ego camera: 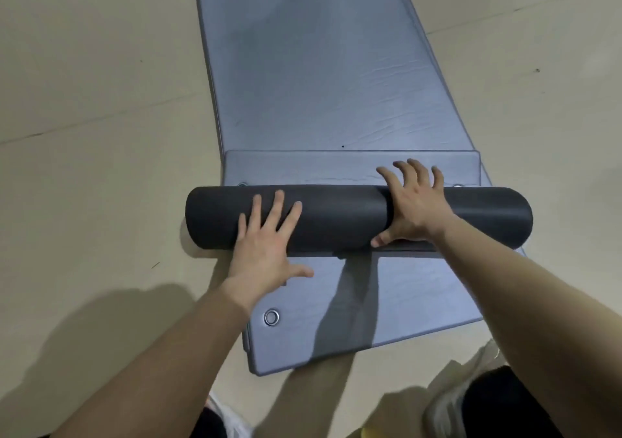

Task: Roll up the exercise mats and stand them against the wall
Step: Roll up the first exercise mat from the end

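Position: a long blue-grey mat point(303, 67) lies flat on the beige floor point(101, 101) and runs away from the person to the top edge of the view. Its near end sits close to the person's feet, with 1 metal grommet point(271, 317) in the near left corner.

Item: a dark roll point(336, 217) lies crosswise on the mat, wider than the mat at both ends. Just beyond it a flat panel point(303, 166) of the same blue-grey lies on top of the mat. Its near edge meets the roll, and 2 small grommets show there. Whether the panel and the roll belong to 1 mat cannot be told.

Left hand point(266, 239): flat on the left part of the roll, fingers straight and spread, thumb held out over the near mat. It presses and does not grasp.

Right hand point(414, 208): draped over the right part of the roll, fingers arched across the top with the tips on the panel beyond. The thumb point(378, 240) is tucked against the near lower side, so this hand holds the roll between thumb and fingers.

Other: 1 pale shoe point(444, 407) is partly visible at the bottom right.
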Demonstrator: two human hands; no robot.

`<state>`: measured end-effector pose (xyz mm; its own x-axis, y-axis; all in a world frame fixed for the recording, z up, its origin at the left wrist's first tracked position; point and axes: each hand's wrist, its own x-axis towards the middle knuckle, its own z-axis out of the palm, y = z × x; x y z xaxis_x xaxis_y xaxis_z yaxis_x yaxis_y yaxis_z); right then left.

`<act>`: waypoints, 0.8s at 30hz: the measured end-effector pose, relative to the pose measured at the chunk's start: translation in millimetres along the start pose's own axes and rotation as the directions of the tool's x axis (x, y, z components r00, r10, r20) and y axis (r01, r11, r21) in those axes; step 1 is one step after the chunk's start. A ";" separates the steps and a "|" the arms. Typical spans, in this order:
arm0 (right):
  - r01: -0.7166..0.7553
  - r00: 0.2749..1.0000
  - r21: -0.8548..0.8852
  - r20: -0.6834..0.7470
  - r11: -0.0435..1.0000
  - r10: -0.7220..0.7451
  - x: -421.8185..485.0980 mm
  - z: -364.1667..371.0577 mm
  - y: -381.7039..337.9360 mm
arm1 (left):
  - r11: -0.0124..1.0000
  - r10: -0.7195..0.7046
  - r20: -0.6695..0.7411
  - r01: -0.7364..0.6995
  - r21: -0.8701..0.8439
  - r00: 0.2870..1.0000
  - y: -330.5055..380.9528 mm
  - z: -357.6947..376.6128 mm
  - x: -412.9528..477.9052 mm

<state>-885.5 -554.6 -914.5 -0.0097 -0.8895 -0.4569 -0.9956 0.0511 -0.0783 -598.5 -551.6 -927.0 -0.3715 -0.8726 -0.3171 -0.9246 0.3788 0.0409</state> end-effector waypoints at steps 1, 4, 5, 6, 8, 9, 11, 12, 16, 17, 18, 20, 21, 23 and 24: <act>-0.003 0.999 -0.019 -0.041 1.000 0.002 5.4 -0.9 0.8 | 0.999 0.007 0.086 -0.011 0.048 0.996 0.9 9.7 3.7; -0.010 0.994 -0.149 -0.113 0.989 -0.007 -0.1 20.3 5.6 | 0.999 -0.022 0.091 0.018 0.050 0.996 -2.2 10.4 59.1; -0.009 0.995 -0.220 -0.102 0.976 -0.013 2.3 32.1 11.1 | 0.999 -0.031 0.098 0.029 0.024 0.995 -7.2 4.3 84.1; -0.010 0.995 -0.274 -0.094 0.962 -0.017 9.7 37.7 17.4 | 1.000 -0.018 0.120 0.017 0.016 0.993 -11.8 -3.1 105.7; 0.011 0.990 -0.284 -0.133 0.959 -0.051 36.9 29.5 29.0 | 0.997 0.057 0.120 -0.062 0.044 0.991 -14.8 -11.5 127.9; 0.028 0.989 -0.264 -0.133 0.964 -0.065 54.8 20.1 34.8 | 0.989 0.107 0.084 -0.115 0.097 0.991 -13.4 -8.8 131.0; 0.076 0.994 -0.237 -0.063 0.968 -0.094 85.7 -3.9 43.8 | 0.966 0.162 -0.009 -0.156 0.204 0.987 -7.3 1.7 131.3; 0.103 0.994 -0.230 -0.023 0.968 -0.111 95.1 -14.5 46.6 | 0.964 0.173 -0.063 -0.156 0.217 0.983 -4.6 4.5 133.7; 0.108 0.991 -0.158 0.095 0.982 -0.094 104.8 -30.5 36.5 | 0.970 0.215 -0.148 -0.192 0.152 0.965 -19.2 -3.0 149.0; 0.104 0.990 -0.150 0.115 0.983 -0.087 99.0 -28.9 26.4 | 0.970 0.217 -0.134 -0.198 0.145 0.967 -29.8 -6.4 143.4; 0.095 0.988 -0.122 0.130 0.988 -0.079 91.1 -25.8 13.4 | 0.978 0.187 -0.148 -0.170 0.123 0.971 -42.2 -7.5 133.3; 0.044 0.986 0.005 0.163 0.999 -0.044 75.6 -16.9 -19.6 | 0.999 -0.049 -0.228 0.042 -0.035 0.972 -61.0 -7.5 96.8; 0.018 0.982 0.080 0.188 0.997 -0.033 70.6 -12.0 -43.1 | 0.960 -0.247 -0.253 0.201 -0.195 0.935 -66.9 -1.3 76.1; 0.011 0.973 0.190 0.223 0.982 -0.054 62.6 1.5 -104.5 | 0.632 -0.600 -0.026 0.455 -0.627 0.799 -68.6 19.9 39.5; 0.017 0.972 0.216 0.226 0.976 -0.066 58.7 10.5 -139.0 | 0.329 -0.642 0.211 0.513 -0.793 0.737 -67.6 33.2 25.2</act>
<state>-746.7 -609.1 -939.7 0.0777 -0.7654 -0.6388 -0.9520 0.1333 -0.2754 -542.6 -589.0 -969.1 0.3375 -0.8213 -0.4599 -0.5615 -0.5678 0.6019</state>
